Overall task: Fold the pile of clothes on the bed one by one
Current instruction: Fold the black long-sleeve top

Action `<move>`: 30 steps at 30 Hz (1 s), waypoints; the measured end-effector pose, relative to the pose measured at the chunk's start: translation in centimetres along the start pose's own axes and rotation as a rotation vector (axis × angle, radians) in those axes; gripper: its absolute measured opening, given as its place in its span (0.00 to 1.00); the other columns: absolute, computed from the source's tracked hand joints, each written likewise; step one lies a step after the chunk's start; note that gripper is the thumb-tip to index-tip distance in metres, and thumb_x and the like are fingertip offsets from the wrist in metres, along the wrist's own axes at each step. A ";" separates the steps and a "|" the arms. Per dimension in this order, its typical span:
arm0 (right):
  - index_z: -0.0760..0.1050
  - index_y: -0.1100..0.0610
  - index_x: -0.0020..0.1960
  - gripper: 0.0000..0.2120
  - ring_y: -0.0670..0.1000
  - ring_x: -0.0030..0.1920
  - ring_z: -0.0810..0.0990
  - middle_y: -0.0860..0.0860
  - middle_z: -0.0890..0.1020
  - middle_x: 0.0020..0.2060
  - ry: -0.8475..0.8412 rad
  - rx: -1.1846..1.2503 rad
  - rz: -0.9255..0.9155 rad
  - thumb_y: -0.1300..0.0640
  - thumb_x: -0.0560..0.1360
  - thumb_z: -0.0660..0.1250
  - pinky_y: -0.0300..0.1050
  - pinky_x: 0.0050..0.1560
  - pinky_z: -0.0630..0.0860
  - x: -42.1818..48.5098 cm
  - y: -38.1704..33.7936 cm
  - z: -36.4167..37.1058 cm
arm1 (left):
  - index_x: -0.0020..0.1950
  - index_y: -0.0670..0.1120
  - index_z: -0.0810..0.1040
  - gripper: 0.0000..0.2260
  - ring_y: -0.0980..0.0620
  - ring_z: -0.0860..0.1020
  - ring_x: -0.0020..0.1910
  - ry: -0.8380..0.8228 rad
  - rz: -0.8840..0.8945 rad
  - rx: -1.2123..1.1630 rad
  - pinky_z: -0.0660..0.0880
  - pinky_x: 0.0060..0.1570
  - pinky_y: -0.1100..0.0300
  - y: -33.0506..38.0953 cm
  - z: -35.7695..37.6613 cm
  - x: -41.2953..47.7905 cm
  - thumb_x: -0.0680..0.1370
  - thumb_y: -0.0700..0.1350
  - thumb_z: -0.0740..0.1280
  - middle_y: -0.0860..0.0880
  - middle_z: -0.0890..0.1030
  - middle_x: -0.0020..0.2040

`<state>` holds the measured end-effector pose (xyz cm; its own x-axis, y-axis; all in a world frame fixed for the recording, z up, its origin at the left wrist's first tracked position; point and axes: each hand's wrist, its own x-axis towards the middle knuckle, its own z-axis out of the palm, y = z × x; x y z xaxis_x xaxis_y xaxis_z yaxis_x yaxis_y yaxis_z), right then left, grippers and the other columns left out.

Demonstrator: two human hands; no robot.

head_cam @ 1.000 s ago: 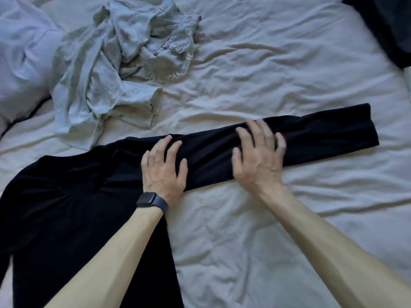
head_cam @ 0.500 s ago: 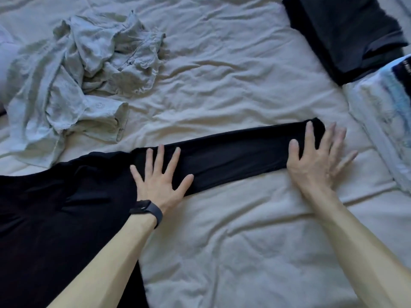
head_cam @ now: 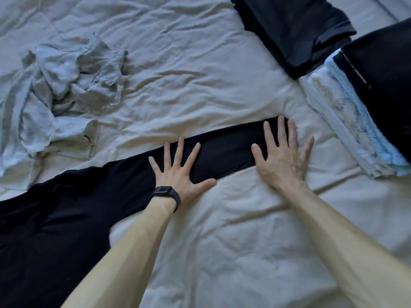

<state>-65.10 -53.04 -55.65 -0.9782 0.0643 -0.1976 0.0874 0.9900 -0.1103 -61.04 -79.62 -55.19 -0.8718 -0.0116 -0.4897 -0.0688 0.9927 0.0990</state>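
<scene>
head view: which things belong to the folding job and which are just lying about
In the job: black long-sleeved top, sleeve pressed flat by left hand and right hand; crumpled grey shirt, not yet folded.
Lying about: folded dark clothes; white and blue folded fabric; bed sheet; wristwatch.

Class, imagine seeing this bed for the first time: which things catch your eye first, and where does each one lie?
The sleeve of the black garment stretches across the middle of the pale bed sheet, with the left hand and the right hand laid flat on it, fingers spread. A crumpled grey shirt lies at the upper left, and folded dark clothes are stacked at the upper right.
</scene>
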 end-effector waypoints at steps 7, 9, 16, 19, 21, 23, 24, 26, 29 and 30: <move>0.65 0.50 0.79 0.29 0.54 0.81 0.54 0.52 0.60 0.80 0.056 0.332 -0.016 0.44 0.79 0.53 0.69 0.75 0.53 -11.0 -3.6 0.9 | 0.80 0.64 0.43 0.34 0.51 0.36 0.80 0.079 0.054 -0.128 0.38 0.75 0.35 -2.3 2.3 -8.1 0.77 0.70 0.50 0.55 0.38 0.81; 0.69 0.50 0.76 0.28 0.55 0.80 0.58 0.53 0.64 0.79 0.006 0.345 -0.117 0.45 0.79 0.53 0.69 0.74 0.56 -15.6 -6.4 1.4 | 0.80 0.62 0.43 0.32 0.51 0.37 0.80 0.054 0.025 -0.117 0.41 0.76 0.36 -4.8 3.9 -12.3 0.79 0.67 0.50 0.55 0.37 0.81; 0.72 0.48 0.73 0.23 0.55 0.79 0.61 0.53 0.69 0.76 -0.157 0.238 -0.479 0.48 0.80 0.53 0.69 0.71 0.64 -31.1 -20.2 2.7 | 0.81 0.61 0.43 0.31 0.53 0.39 0.80 0.031 -0.232 -0.255 0.37 0.76 0.45 -17.5 8.2 -30.7 0.78 0.65 0.42 0.55 0.39 0.81; 0.67 0.46 0.77 0.25 0.53 0.81 0.55 0.51 0.64 0.79 -0.249 0.178 -0.566 0.46 0.81 0.49 0.66 0.76 0.59 -36.5 -27.4 3.2 | 0.81 0.60 0.44 0.32 0.54 0.38 0.80 -0.005 -0.383 -0.333 0.36 0.76 0.46 -24.3 9.9 -37.6 0.77 0.65 0.39 0.54 0.42 0.82; 0.65 0.44 0.78 0.27 0.50 0.81 0.49 0.49 0.60 0.80 -0.309 0.146 -0.611 0.44 0.82 0.46 0.62 0.78 0.52 -39.6 -32.0 3.7 | 0.81 0.60 0.43 0.33 0.54 0.37 0.79 -0.048 -0.447 -0.343 0.37 0.77 0.45 -29.1 11.3 -41.5 0.75 0.65 0.36 0.54 0.41 0.82; 0.65 0.45 0.78 0.27 0.51 0.82 0.49 0.50 0.61 0.80 -0.326 0.097 -0.681 0.43 0.82 0.47 0.62 0.77 0.54 -42.4 -36.8 4.4 | 0.81 0.60 0.44 0.35 0.53 0.38 0.80 -0.082 -0.510 -0.340 0.40 0.77 0.44 -34.5 12.7 -44.9 0.74 0.65 0.34 0.54 0.41 0.82; 0.66 0.45 0.78 0.27 0.52 0.82 0.50 0.51 0.61 0.80 -0.333 0.075 -0.710 0.43 0.82 0.47 0.63 0.77 0.55 -43.7 -39.1 5.0 | 0.81 0.59 0.47 0.35 0.52 0.41 0.81 -0.075 -0.545 -0.349 0.43 0.77 0.42 -37.0 13.4 -46.4 0.74 0.65 0.36 0.53 0.43 0.82; 0.66 0.46 0.78 0.27 0.53 0.82 0.51 0.52 0.61 0.80 -0.351 0.039 -0.745 0.43 0.82 0.48 0.63 0.77 0.57 -45.6 -43.6 6.2 | 0.80 0.56 0.58 0.32 0.48 0.53 0.80 0.000 -0.607 -0.353 0.56 0.75 0.37 -42.1 14.2 -48.9 0.77 0.63 0.46 0.49 0.55 0.82; 0.65 0.47 0.79 0.28 0.54 0.82 0.51 0.52 0.59 0.81 -0.371 -0.013 -0.779 0.41 0.81 0.48 0.66 0.77 0.59 -47.7 -50.5 8.3 | 0.78 0.54 0.62 0.30 0.44 0.60 0.77 0.196 -0.719 -0.361 0.60 0.72 0.37 -49.3 15.7 -52.0 0.77 0.59 0.60 0.46 0.60 0.80; 0.63 0.47 0.80 0.29 0.55 0.82 0.49 0.52 0.57 0.81 -0.385 -0.033 -0.782 0.41 0.81 0.49 0.67 0.76 0.58 -48.2 -52.8 8.8 | 0.78 0.54 0.62 0.31 0.43 0.62 0.76 0.250 -0.758 -0.386 0.62 0.71 0.39 -51.3 16.0 -53.0 0.76 0.59 0.62 0.46 0.62 0.78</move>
<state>-20.91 -109.54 -48.89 -0.6230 -0.6760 -0.3936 -0.5939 0.7362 -0.3244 -3.57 -128.00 -48.14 -0.6028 -0.7204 -0.3430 -0.7903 0.5982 0.1327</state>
